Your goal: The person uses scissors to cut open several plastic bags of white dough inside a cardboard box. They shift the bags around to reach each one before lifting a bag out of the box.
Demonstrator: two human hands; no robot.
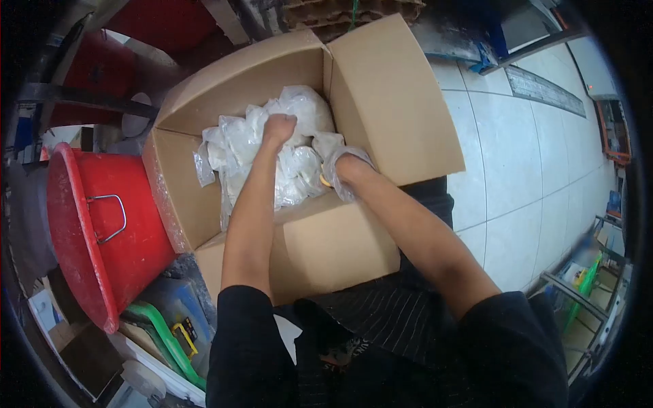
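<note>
An open cardboard box (340, 234) stands in front of me, its flaps folded outward. Inside lie several clear plastic bags (235, 139) filled with something white; I cannot make out the contents exactly. My left hand (279, 128) is closed in a fist on the plastic of a bag near the middle of the box. My right hand (348, 168) reaches into crumpled clear plastic at the box's right side. That plastic covers its fingers, so their pose is hidden. A small yellow spot shows beside this hand.
A large red tub (129, 211) with a metal handle stands tilted left of the box. Below it are a green-rimmed container (160, 333) and other items. White floor tiles (507, 156) with a drain grate (544, 90) extend to the right. Egg trays (309, 17) are behind the box.
</note>
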